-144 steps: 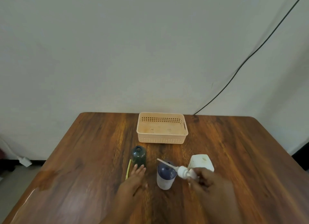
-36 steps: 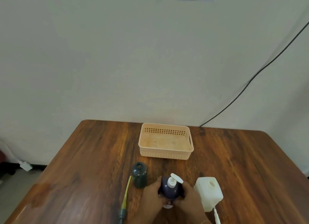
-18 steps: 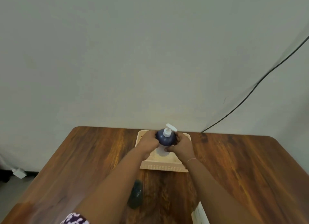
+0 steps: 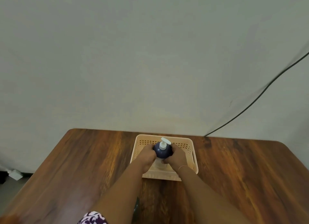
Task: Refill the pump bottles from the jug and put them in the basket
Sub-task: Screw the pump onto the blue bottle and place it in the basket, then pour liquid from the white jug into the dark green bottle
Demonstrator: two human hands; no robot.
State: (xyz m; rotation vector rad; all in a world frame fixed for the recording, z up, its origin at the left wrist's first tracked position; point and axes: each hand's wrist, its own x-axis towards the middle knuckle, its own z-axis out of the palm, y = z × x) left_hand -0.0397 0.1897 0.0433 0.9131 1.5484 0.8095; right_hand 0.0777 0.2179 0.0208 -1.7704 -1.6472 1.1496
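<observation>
**Pump bottle going down into the basket, held by both hands**

The fingers (image 4: pixel 151 152) of the left hand (image 4: pixel 147 156) wrap the left side of the bottle (image 4: pixel 162 151), and those of the right hand (image 4: pixel 174 156) wrap the right side, so both sets are clamped on its dark blue body. The two-handed hold probably serves to keep a filled bottle upright and steady as it is lowered. The white pump (image 4: pixel 164 143) stands on top with its spout pointing right and toward the wall, clear of both hands.

The bottle sits inside the walls of the basket (image 4: pixel 192 150), roughly at its middle. Whether its base already touches the basket floor is hidden by the hands. The forearms cross the basket's near wall from the near edge of the tabletop (image 4: pixel 83 165).

The basket stands by the far edge of the tabletop, about midway along it, close to the wall. A dark shape (image 4: pixel 136 207) shows between the forearms near the front edge, likely a second bottle awaiting its refill. The jug is out of view.
</observation>
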